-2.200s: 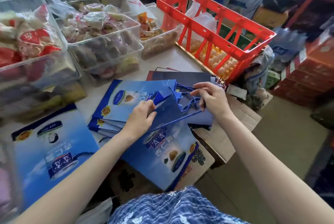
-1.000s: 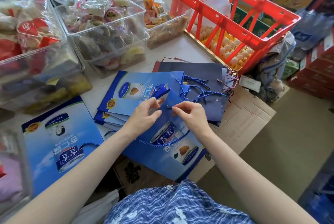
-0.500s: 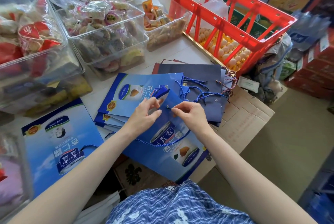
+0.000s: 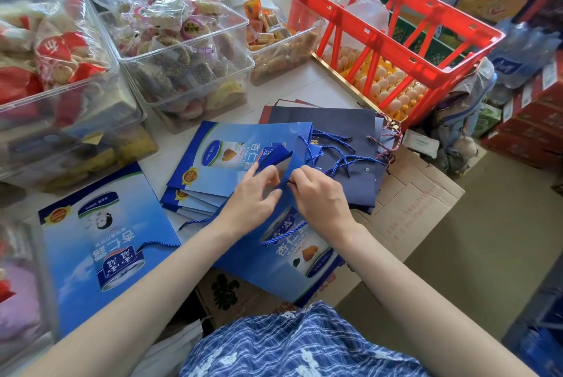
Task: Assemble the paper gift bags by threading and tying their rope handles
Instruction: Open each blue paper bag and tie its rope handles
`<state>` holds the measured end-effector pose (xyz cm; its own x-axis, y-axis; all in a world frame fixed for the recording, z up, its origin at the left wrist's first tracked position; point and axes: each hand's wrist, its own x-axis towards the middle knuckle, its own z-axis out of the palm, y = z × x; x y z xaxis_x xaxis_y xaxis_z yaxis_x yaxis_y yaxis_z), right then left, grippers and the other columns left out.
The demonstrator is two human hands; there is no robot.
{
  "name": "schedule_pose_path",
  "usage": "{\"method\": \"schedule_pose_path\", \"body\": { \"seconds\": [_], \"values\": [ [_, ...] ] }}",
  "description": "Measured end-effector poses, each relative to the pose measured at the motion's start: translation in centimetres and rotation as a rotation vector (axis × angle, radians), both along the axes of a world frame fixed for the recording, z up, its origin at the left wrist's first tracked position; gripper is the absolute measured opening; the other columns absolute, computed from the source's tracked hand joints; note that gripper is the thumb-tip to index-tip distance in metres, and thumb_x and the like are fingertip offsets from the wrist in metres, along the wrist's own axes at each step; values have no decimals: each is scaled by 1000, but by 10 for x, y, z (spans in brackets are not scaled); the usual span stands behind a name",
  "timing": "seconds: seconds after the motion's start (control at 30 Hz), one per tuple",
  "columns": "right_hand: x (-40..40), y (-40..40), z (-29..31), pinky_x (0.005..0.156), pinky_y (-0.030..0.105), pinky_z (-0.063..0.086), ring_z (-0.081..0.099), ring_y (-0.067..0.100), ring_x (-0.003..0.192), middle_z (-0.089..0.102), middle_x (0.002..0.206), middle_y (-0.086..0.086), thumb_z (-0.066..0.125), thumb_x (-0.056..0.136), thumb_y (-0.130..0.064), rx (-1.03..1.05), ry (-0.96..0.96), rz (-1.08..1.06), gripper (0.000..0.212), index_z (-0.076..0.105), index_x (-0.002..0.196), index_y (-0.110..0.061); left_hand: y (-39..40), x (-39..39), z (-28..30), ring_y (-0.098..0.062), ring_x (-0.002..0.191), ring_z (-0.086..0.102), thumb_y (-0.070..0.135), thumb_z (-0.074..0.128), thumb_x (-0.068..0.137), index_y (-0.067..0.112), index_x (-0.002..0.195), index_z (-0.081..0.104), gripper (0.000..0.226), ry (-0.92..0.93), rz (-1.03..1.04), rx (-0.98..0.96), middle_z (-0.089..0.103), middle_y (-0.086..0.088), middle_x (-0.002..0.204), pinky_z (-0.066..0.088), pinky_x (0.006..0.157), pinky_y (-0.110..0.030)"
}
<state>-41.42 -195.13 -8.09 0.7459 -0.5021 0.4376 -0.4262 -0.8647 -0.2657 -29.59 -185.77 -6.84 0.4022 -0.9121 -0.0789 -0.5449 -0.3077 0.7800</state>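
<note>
A flat blue paper gift bag (image 4: 292,267) lies in front of me, its top edge lifted. My left hand (image 4: 253,197) pinches that top edge. My right hand (image 4: 316,194) pinches the end of a blue rope handle (image 4: 283,238) at the bag's top edge; the rope loops down across the bag's face under both wrists. A stack of the same blue bags (image 4: 225,157) lies behind my left hand. Several loose blue ropes (image 4: 341,157) rest on a pile of dark navy bags (image 4: 341,133) beyond my right hand.
Another blue bag (image 4: 100,242) lies flat at the left. Clear plastic bins of wrapped snacks (image 4: 182,50) line the back of the table. A red crate (image 4: 387,26) stands over eggs at the right. Flattened cardboard (image 4: 417,209) juts off the table's right edge.
My right hand came back from the rope pile with a rope and joined the left hand at the bag's top edge. Over the last second both hands stay there, fingers shifting slightly.
</note>
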Motion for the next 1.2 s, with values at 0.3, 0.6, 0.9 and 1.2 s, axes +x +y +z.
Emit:
{"method": "schedule_pose_path", "body": {
  "seconds": [0.3,0.6,0.9,1.2],
  "values": [
    [-16,-8,-1,45,28,47,58,20,62,59,69,2,45,87,-25,-40,-11,112,25,59,74,-9,-1,15,8,10,70,57,11,49,96,18,106,63,19,266,-67,11,64,15,78,42,68,-8],
    [-20,-3,-5,42,28,46,57,18,61,59,67,-1,51,85,-24,-99,-6,115,23,62,71,-10,-14,14,18,3,54,49,3,50,90,20,101,71,29,43,-267,131,56,12,54,36,56,-13],
    [-20,-6,6,68,24,47,48,17,88,58,104,1,57,82,-30,-32,79,244,23,59,97,-12,-10,13,13,-10,56,39,9,52,88,26,52,47,40,-151,-269,158,38,10,51,31,60,-26],
    [-18,-30,40,83,40,46,56,26,97,50,117,5,49,95,-15,252,409,298,18,58,109,-10,-6,13,13,-21,77,62,13,57,92,8,101,73,19,-200,-295,4,71,-8,87,46,69,-29]
  ]
}}
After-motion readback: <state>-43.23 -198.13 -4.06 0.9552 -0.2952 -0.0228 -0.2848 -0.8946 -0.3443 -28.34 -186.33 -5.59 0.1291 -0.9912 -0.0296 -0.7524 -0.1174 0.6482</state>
